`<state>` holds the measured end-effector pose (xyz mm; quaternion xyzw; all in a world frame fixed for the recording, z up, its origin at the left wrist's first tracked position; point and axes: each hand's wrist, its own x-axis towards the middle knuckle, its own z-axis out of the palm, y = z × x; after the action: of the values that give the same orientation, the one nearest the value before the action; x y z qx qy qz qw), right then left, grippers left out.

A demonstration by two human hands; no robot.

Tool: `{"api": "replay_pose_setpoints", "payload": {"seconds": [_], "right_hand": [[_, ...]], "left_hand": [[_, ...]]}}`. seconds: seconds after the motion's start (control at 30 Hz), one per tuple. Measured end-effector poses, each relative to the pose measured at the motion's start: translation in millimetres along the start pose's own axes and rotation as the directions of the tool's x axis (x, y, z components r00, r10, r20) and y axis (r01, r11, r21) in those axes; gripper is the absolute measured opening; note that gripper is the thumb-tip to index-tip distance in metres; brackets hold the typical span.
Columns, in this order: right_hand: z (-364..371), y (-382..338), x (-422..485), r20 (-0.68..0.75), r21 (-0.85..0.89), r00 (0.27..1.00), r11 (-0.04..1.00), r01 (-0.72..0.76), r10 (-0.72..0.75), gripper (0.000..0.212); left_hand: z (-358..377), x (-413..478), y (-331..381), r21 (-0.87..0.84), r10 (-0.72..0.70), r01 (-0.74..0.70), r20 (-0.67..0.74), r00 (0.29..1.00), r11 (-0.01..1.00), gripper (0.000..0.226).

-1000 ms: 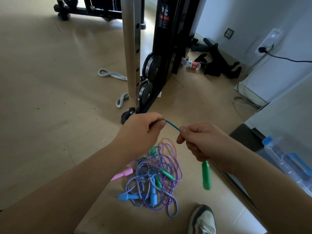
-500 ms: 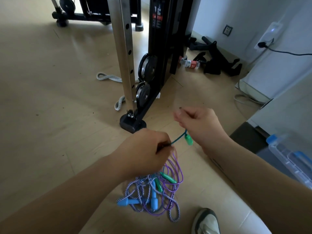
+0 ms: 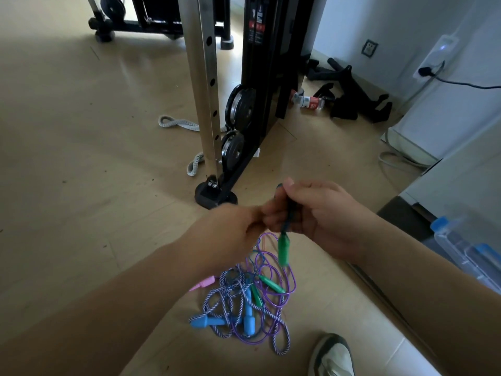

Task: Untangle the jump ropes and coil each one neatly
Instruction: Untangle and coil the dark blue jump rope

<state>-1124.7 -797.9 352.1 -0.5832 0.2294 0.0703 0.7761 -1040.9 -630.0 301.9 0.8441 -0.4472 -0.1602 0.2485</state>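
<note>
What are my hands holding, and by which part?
The right hand grips the teal rope by its cord, just above its dangling green handle. The left hand is beside it; blur hides whether it pinches the cord.

Tan floor [image 3: 81, 164] under tangled jump ropes [image 3: 248, 318], grey strap [image 3: 176, 124], bottle [image 3: 309, 101], shoe [image 3: 333, 356].

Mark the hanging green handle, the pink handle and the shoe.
hanging green handle [image 3: 283, 251], head view, middle of its body.
pink handle [image 3: 204, 283], head view, its visible part.
shoe [image 3: 333, 356], head view, the toe.
</note>
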Motion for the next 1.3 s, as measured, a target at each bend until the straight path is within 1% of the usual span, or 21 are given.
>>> {"api": "replay_pose_setpoints", "payload": {"seconds": [0.07,0.13,0.2,0.23,0.27,0.3,0.37,0.4,0.47,0.57,0.7,0.8,0.83,0.9,0.93,1.0,1.07,1.1,1.13,1.2,1.3], "right_hand": [[3,3,4,-0.054,0.167,0.998,0.986,0.016,-0.007,0.028],[1,6,10,-0.141,0.210,0.990,0.976,0.054,-0.024,0.029],[-5,10,14,-0.247,-0.077,0.963,0.992,0.096,-0.112,0.028],[-9,12,13,-0.262,-0.357,0.944,0.929,0.097,-0.199,0.026],[-11,13,12,-0.223,-0.597,0.937,0.798,0.087,-0.270,0.023],[-12,12,10,-0.162,-0.747,0.941,0.660,0.079,-0.296,0.022],[-9,8,6,-0.078,-0.840,0.960,0.536,0.081,-0.268,0.024],[-8,6,6,-0.055,-0.838,0.971,0.539,0.082,-0.233,0.028],[-5,4,7,-0.032,-0.707,0.991,0.704,0.067,-0.127,0.034],[-2,2,8,0.003,-0.469,0.999,0.883,0.032,-0.035,0.038],[4,2,5,0.011,-0.160,1.000,0.987,0.003,-0.001,0.032],[6,7,8,-0.035,0.034,0.999,0.999,-0.002,0.004,0.032],[6,9,9,-0.074,0.026,0.997,1.000,0.012,-0.010,0.032],[4,14,13,-0.175,-0.189,0.980,0.980,0.057,-0.091,0.028],[1,16,13,-0.209,-0.382,0.965,0.922,0.067,-0.157,0.027],[-3,17,13,-0.156,-0.738,0.944,0.669,0.084,-0.292,0.030],[-6,17,14,-0.041,-0.899,0.946,0.426,0.106,-0.322,0.035],[-7,17,15,-0.016,-0.921,0.953,0.375,0.104,-0.302,0.036],[-7,15,15,-0.015,-0.913,0.967,0.398,0.090,-0.254,0.036],[-5,11,14,-0.019,-0.798,0.993,0.600,0.053,-0.114,0.036],[-1,5,11,0.016,-0.500,1.000,0.866,0.004,0.004,0.038]], "left_hand": [[13,-4,9,0.061,-0.006,-0.002,0.131,0.991,0.998,0.028],[22,-11,20,0.115,-0.011,-0.014,0.217,0.976,0.993,0.035],[22,-15,28,0.103,0.008,-0.030,0.209,0.978,0.994,0.038],[19,-14,29,0.088,0.030,-0.046,0.175,0.984,0.995,0.036],[13,-13,29,0.061,0.052,-0.060,0.124,0.991,0.996,0.032],[5,-10,27,0.014,0.074,-0.075,0.048,0.996,0.997,0.027],[-9,-5,20,-0.123,0.097,-0.115,-0.142,0.985,0.986,0.018],[-15,-3,15,-0.167,0.087,-0.126,-0.223,0.971,0.978,0.014],[-22,-1,3,-0.202,0.047,-0.118,-0.325,0.944,0.972,0.013],[-28,4,-11,-0.206,0.041,-0.116,-0.337,0.941,0.972,0.015],[-10,5,-18,-0.035,-0.079,0.078,-0.037,0.996,0.996,0.028],[10,-2,-3,0.020,-0.054,0.052,0.146,0.988,0.998,0.033],[14,-5,4,0.015,-0.046,0.044,0.178,0.983,0.999,0.028],[14,-10,18,0.033,0.002,-0.008,0.194,0.981,0.999,0.033],[12,-13,25,0.062,0.039,-0.052,0.201,0.979,0.997,0.037],[8,-14,28,0.074,0.085,-0.100,0.180,0.980,0.992,0.031],[-3,-10,25,-0.007,0.079,-0.078,0.072,0.994,0.997,0.023],[-11,-8,22,-0.065,0.072,-0.072,-0.010,0.997,0.995,0.019],[-17,-5,15,-0.122,0.057,-0.068,-0.088,0.994,0.990,0.015],[-30,-1,1,-0.194,0.006,-0.045,-0.196,0.981,0.980,0.013],[-35,0,-13,-0.185,-0.019,-0.023,-0.221,0.975,0.982,0.011]]}}
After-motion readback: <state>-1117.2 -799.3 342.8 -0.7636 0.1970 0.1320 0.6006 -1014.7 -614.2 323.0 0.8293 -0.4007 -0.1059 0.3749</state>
